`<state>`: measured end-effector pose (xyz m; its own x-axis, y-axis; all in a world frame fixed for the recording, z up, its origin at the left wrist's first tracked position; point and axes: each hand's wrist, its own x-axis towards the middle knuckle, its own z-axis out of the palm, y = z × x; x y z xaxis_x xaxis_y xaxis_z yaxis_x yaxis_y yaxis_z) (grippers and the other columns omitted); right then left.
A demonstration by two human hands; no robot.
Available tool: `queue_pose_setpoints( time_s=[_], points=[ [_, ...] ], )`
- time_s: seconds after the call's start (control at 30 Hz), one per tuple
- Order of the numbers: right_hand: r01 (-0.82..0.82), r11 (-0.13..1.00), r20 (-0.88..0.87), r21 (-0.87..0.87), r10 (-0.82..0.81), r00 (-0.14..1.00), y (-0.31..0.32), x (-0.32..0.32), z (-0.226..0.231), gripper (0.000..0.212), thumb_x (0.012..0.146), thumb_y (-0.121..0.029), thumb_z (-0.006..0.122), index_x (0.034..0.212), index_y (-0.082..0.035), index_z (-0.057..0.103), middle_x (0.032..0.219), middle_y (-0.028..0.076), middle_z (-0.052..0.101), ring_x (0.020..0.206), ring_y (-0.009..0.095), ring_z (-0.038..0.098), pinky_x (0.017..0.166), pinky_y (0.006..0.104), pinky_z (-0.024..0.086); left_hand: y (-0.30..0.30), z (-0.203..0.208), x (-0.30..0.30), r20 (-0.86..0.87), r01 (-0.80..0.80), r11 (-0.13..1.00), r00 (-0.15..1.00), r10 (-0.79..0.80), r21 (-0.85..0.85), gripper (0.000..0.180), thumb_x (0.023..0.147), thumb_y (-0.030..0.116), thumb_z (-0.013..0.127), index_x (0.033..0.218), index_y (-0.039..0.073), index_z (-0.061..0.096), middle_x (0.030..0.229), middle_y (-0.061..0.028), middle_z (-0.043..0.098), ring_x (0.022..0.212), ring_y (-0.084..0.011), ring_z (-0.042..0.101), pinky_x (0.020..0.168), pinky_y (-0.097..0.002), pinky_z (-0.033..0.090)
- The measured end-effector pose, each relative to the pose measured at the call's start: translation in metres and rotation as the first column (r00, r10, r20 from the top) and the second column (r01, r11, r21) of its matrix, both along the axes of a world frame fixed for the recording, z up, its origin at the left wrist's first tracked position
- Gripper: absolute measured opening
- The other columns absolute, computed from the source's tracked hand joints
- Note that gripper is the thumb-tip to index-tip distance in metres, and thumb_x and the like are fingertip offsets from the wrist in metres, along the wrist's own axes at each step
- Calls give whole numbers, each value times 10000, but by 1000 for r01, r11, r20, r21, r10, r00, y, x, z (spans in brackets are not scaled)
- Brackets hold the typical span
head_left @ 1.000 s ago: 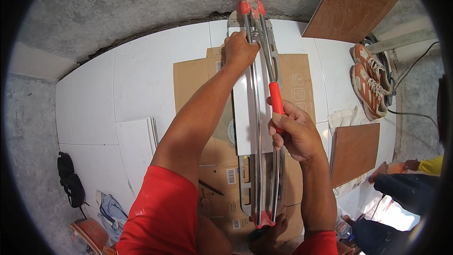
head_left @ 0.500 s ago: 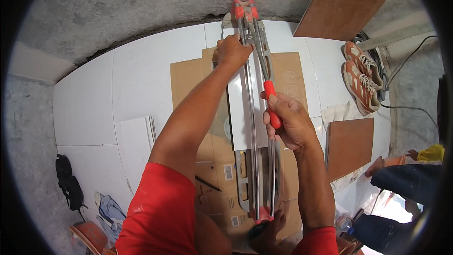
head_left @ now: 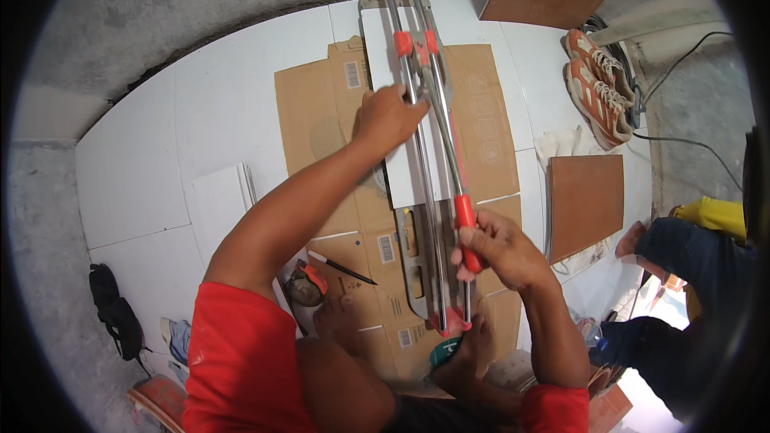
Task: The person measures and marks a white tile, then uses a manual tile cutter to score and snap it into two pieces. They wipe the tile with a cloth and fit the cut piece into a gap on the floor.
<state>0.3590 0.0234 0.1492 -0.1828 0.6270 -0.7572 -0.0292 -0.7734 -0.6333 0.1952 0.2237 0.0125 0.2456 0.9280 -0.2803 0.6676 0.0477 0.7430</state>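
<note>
Two bare hands work a long manual tile cutter (head_left: 434, 252) with a white tile (head_left: 407, 183) under its rails.

The right hand (head_left: 501, 246) is wrapped around the lever's red grip (head_left: 466, 224), thumb uppermost, fingers curled beneath; the grip sits just beyond the near edge of the tile. The left hand (head_left: 391, 120) lies farther up, over the tile's left side, its curled fingers beside the left rail; I cannot tell whether they close on the rail or press the tile. The cutter's red carriage (head_left: 416, 43) is just beyond the left fingers, partway down the rails. Flattened cardboard (head_left: 497, 140) lies underneath, bearing a dark marker (head_left: 345, 269) well apart from both hands.
</note>
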Motion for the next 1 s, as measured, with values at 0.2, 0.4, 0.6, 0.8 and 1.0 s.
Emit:
queue_pose_setpoints(
  time_s=[0.2,0.4,0.6,0.8,1.0],
  points=[
    [-205,963,-59,-177,197,979,-80,14,8,271,1024,-260,621,1156,-29,569,963,55,689,829,132,662,728,273,537,-82,9,-15,192,184,961,971,-145,-206,551,858,468,688,1074,-39,688,875,-250,709,874,-421,698,836,-460,551],
    [-236,913,-40,-333,236,971,-159,15,12,359,1017,-275,640,1295,-56,578,967,23,666,845,99,627,675,254,533,-149,-4,-27,279,336,888,927,-252,-313,574,889,462,687,1138,-55,668,943,-211,731,777,-326,714,765,-428,548],
    [-261,898,-53,-353,260,964,-160,16,8,374,998,-296,673,1273,-52,598,929,21,669,853,110,638,688,259,551,-167,-2,-22,437,221,813,898,46,-538,424,929,311,731,1066,-62,583,784,-58,613,666,-116,592,546,-276,506],
    [-271,930,57,-247,294,954,-142,39,-3,502,1018,-497,571,1113,-12,660,909,79,712,748,166,691,654,291,558,-184,-1,-9,527,212,800,837,147,-561,595,907,298,749,1253,-96,467,879,-88,595,702,-140,637,551,-278,564],
    [217,965,395,151,-260,881,-54,23,-103,313,1040,-282,562,1058,10,672,820,66,669,642,132,613,608,272,511,-189,2,-10,535,195,795,825,184,-574,634,883,278,769,1276,-96,440,876,-93,586,676,-142,627,551,-282,560]
  ],
)
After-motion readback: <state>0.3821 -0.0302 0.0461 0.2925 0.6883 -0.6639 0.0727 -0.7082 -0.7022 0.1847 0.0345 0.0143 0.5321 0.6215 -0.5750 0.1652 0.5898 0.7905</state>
